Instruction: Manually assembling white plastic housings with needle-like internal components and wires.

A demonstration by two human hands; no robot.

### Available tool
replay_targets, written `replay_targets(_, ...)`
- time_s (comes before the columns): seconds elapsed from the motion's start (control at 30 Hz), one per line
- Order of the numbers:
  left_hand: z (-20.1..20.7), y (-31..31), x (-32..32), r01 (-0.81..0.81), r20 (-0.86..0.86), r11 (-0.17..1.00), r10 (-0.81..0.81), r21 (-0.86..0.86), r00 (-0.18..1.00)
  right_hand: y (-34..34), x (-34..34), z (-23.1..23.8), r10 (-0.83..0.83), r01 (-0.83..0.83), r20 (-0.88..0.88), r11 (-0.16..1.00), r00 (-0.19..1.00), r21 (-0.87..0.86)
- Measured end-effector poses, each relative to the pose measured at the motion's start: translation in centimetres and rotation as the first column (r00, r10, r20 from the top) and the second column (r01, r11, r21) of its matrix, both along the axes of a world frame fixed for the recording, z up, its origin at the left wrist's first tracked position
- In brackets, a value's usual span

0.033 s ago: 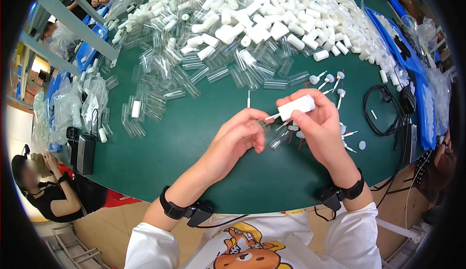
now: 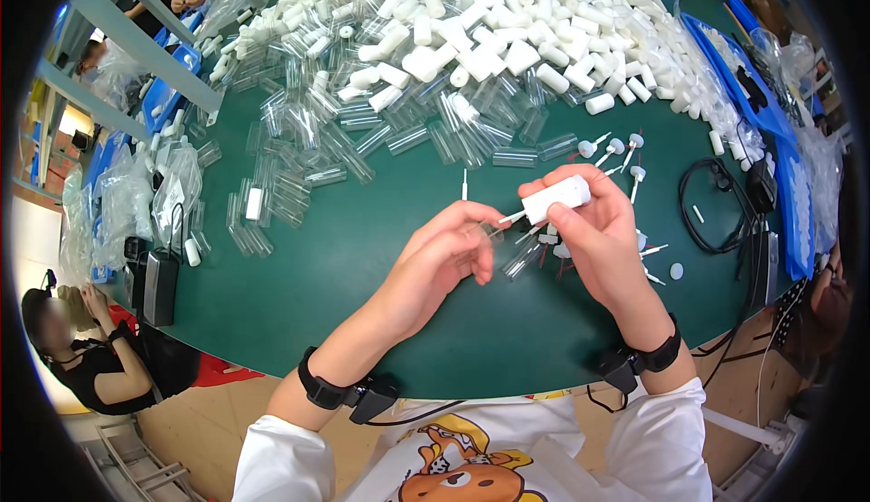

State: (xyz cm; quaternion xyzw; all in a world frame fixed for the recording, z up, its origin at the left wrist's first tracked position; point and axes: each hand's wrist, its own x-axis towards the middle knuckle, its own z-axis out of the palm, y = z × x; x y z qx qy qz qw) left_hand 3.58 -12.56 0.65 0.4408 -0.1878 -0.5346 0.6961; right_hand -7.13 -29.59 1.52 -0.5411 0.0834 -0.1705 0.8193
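Observation:
Between the thumb and fingers of my right hand (image 2: 594,226) is a white plastic cylinder (image 2: 551,201), tilted, with a thin white stick (image 2: 512,217) sticking out of its left end. The fingers of my left hand (image 2: 444,253) are curled close to that stick's tip. Something see-through shows at the left fingertips, too faint to make out. Below the cylinder, a clear tube (image 2: 521,259) lies on the green table (image 2: 435,321). Several white stick pieces with round heads, such as this one (image 2: 614,148), lie around my right hand, some partly hidden by it.
Across the far side spreads a big heap of white cylinders (image 2: 553,76), with clear tubes (image 2: 317,139) in front and leftward. A coiled black cable (image 2: 698,203) and blue trays (image 2: 797,212) are on the right. A black box (image 2: 161,289) stands at the left edge.
The white cylinder and its stick have shifted very slightly right in my right hand. My left hand stays in place.

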Motion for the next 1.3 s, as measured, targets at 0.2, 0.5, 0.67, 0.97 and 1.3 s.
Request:
replay_targets(0.2,0.0,-0.1,-0.3,-0.001,0.032,1.0,0.001,0.016,0.999,0.4,-0.3,-0.2,0.122,-0.129,-0.05,0.974,0.991,-0.187)
replay_targets(0.5,-0.3,-0.3,-0.7,0.015,0.259,0.997,-0.036,0.082,0.965,0.0,-0.1,-0.4,0.126,-0.149,-0.101,0.953,0.987,-0.262)
replay_targets(0.67,-0.6,-0.6,-1.3,-0.028,0.393,0.996,-0.005,0.08,0.919,0.1,-0.2,0.0,0.147,-0.17,-0.098,0.944,0.984,-0.284)
replay_targets(0.97,-0.7,-0.4,-1.1,0.0,0.454,0.995,-0.045,0.099,0.89,0.0,-0.3,-0.1,0.172,-0.185,-0.072,0.952,0.982,-0.243)
replay_targets(1.3,-0.3,0.0,-0.9,0.085,0.391,0.994,-0.106,0.069,0.914,0.7,-0.5,-0.3,0.168,-0.18,-0.079,0.966,0.983,-0.184)
